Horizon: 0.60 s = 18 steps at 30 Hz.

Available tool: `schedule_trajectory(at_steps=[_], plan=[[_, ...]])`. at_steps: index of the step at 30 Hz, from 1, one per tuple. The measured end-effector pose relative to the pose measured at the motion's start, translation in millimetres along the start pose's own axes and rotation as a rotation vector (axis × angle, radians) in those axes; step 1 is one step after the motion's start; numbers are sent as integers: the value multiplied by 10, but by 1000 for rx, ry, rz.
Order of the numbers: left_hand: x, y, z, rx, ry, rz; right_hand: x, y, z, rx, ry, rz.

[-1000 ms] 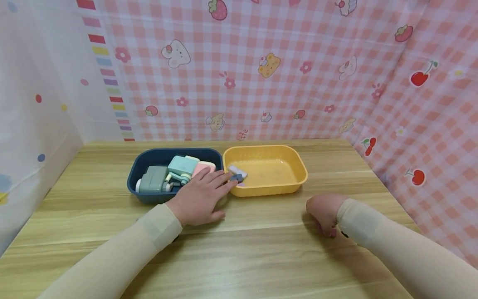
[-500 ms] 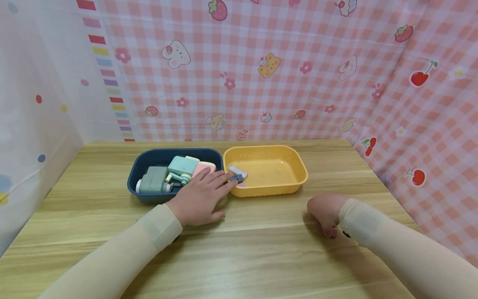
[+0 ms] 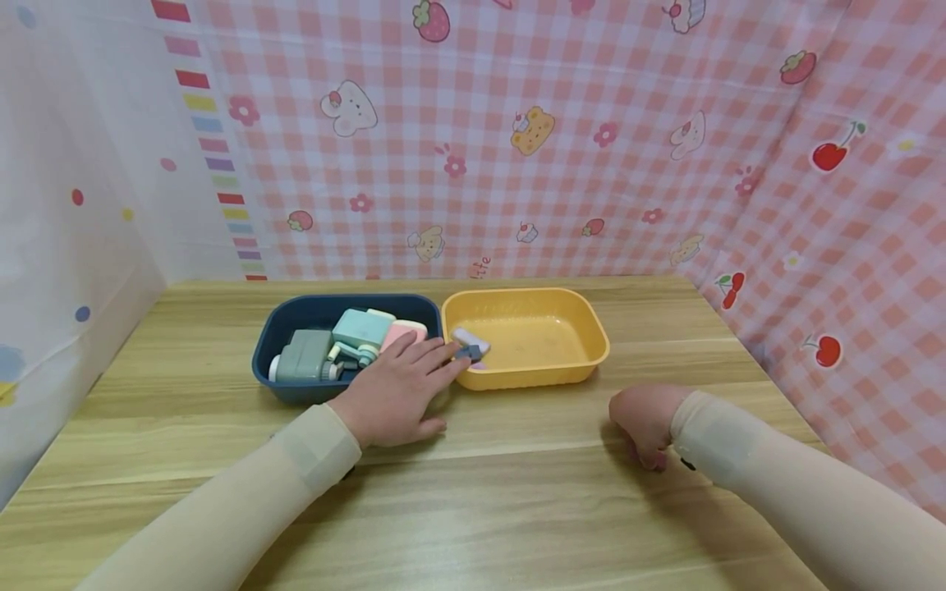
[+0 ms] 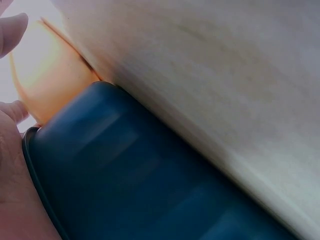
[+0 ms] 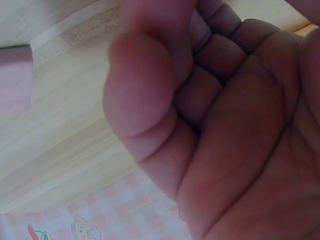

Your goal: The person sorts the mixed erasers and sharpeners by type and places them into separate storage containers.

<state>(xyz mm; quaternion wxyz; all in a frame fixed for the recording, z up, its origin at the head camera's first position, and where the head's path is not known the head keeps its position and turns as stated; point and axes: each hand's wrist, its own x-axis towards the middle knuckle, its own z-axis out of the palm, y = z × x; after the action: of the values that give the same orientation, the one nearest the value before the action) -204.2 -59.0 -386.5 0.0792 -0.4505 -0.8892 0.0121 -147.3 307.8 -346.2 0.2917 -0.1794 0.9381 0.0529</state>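
My left hand (image 3: 395,390) lies with straight, spread fingers over the right end of the navy bin (image 3: 269,386); its fingertips reach the near left corner of the yellow bin (image 3: 547,375). Inside the navy bin are a grey-green bottle-shaped piece (image 3: 305,355), a teal box-shaped piece (image 3: 362,327) and a pink one (image 3: 402,330), partly under the fingers. The yellow bin holds a small lavender piece (image 3: 473,341) and a blue-grey piece (image 3: 470,353). To the right, my right hand (image 3: 645,420) is low over the table, fingers curled, with nothing visible in its grasp.
The two bins stand side by side on a wood-grain table (image 3: 502,509). Behind them hangs a pink checked cloth (image 3: 488,197), which also runs along the right side. A white dotted cloth (image 3: 81,238) hangs at the left.
My right hand has shifted very slightly to the right. The left hand, the bins and their contents have stayed put.
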Motion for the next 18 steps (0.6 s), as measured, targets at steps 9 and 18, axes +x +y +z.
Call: schedule_trajectory(at_steps=[9,18], plan=[[1,1,-1,6,-8,-4,45,-2,-34,111,10,-48],[-9,-2,-5,2,7,4,114,-27,-104,227,52,-116]])
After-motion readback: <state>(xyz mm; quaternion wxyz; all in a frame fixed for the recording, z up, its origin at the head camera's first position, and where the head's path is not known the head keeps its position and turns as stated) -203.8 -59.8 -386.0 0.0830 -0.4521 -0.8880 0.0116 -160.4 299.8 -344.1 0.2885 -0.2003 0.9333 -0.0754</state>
